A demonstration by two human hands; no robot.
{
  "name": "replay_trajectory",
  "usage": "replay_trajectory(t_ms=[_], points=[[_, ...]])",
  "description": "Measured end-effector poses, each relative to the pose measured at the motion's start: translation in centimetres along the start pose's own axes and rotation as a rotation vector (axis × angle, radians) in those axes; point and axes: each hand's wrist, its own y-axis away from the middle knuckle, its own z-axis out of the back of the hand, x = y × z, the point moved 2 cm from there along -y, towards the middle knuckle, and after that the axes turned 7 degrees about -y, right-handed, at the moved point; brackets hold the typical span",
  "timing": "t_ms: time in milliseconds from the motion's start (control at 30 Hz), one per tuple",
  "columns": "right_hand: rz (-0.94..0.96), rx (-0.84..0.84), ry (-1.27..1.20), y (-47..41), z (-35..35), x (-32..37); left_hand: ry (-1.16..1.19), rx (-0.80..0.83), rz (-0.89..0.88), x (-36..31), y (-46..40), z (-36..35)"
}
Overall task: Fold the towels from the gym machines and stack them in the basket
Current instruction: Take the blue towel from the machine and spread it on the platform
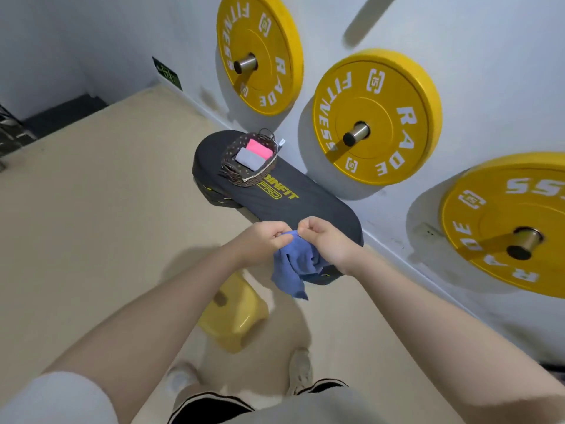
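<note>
Both hands meet above the near end of a black padded surface [305, 206] that runs along the wall. The left hand [263, 240] and the right hand [324, 237] each have fingers curled and pinch the top edge of a blue towel [290, 267], thumbs and forefingers almost touching each other. The towel hangs crumpled below them, partly draped over the near end of the surface, with 1 corner dangling lower toward the floor. At the far end of the surface sits a woven basket [232, 166] with a pink towel [259, 148] and a grey towel [249, 159] folded inside, side by side. 3 yellow plates [406, 96] hang on pegs on the wall, and a yellow stool [235, 313] stands on the floor below the hands. The step in hand looks like finding the corners so the cloth can be spread and folded. The main risk is that the hands hold the same bunched stretch of edge, not 2 true corners; pulling apart from there would leave the towel twisted and the fold uneven. The loose corner could also catch on the end of the surface or brush the floor as the cloth is lifted. A pinch this light may slip, dropping the towel onto the stool. Later, a bulky fold could sit badly on the 2 towels already in the basket.
</note>
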Motion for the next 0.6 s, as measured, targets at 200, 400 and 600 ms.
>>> replay_trajectory(t_ms=[200, 400, 600], points=[[0.053, -0.133, -0.146, -7.1, -2.2, 3.4, -0.138, 0.1, -0.07, 3.0, -5.5, 7.4], [0.024, -0.181, -0.109, -11.2, -1.9, 4.0, -0.299, 0.216, -0.072, 4.9, -12.4, 10.0], [0.049, -0.328, -0.182, -16.1, 3.7, 4.4, -0.289, 0.249, -0.093, 1.1, -19.1, 9.9]])
